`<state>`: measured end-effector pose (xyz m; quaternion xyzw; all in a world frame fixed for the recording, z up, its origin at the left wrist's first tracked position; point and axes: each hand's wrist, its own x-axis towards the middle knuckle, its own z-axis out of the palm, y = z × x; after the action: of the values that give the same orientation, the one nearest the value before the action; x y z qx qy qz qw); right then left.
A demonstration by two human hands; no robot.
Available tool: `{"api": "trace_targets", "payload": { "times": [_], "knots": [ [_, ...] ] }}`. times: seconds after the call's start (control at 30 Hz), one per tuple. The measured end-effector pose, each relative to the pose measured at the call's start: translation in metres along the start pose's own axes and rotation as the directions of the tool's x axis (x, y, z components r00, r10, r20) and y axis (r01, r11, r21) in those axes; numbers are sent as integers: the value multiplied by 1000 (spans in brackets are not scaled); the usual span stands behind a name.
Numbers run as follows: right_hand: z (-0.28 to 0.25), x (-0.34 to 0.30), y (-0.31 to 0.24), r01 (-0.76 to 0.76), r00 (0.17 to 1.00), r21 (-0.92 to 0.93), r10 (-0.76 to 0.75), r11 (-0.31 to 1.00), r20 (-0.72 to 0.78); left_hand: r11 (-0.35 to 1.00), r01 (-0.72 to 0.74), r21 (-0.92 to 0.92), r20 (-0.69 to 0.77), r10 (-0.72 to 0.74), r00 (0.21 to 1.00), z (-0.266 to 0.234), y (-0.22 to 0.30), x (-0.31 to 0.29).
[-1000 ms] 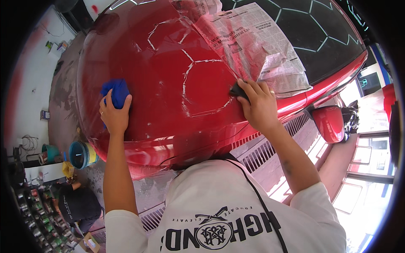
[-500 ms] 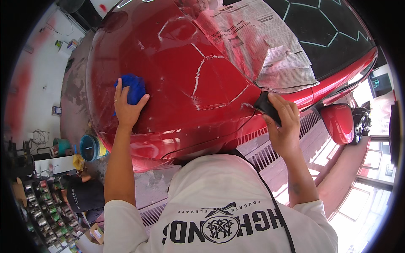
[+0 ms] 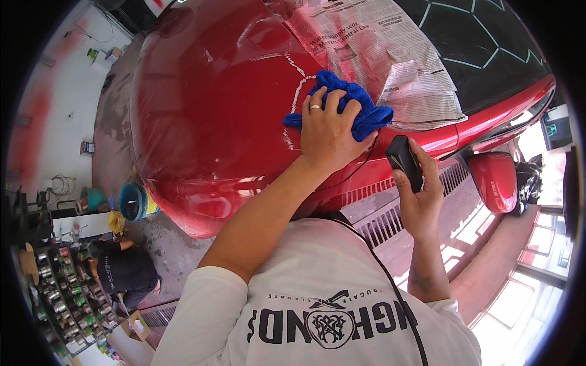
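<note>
My left hand [image 3: 326, 125] presses a crumpled blue cloth [image 3: 366, 116] onto the glossy red car hood [image 3: 226, 116], close to its windshield-side edge. Its fingers are bent over the cloth, and a ring shows on one of them. White streaks [image 3: 297, 91] of residue run along the paint just left of the cloth. My right hand [image 3: 424, 189] grips a black rectangular block [image 3: 404, 160] between thumb and fingers, raised off the paint beside the fender. What exactly the block is, I cannot make out.
Newspaper sheets [image 3: 390, 73] with red overspray cover the base of the dark windshield [image 3: 476, 36]. A red side mirror [image 3: 492, 182] juts out at right. Buckets [image 3: 131, 201] stand on the floor at left, near another person [image 3: 125, 268] and shelves of cans [image 3: 64, 287].
My left hand has swept the blue cloth rightward across the hood to the newspaper's edge. The right hand has lifted the black block away from the paint and tipped it more upright.
</note>
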<state>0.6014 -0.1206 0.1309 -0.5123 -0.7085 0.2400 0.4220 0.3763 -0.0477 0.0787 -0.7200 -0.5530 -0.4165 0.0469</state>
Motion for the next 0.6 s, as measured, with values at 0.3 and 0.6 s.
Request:
{"api": "trace_targets", "payload": {
  "times": [0.3,0.6],
  "knots": [
    [52,40,5,392,910,-310,-316,866,268,890,358,283,-109,-341,934,-109,-198,-68],
    [72,80,-27,714,641,-268,-450,646,622,676,608,416,-237,-565,790,-164,-320,-137]
  ]
}}
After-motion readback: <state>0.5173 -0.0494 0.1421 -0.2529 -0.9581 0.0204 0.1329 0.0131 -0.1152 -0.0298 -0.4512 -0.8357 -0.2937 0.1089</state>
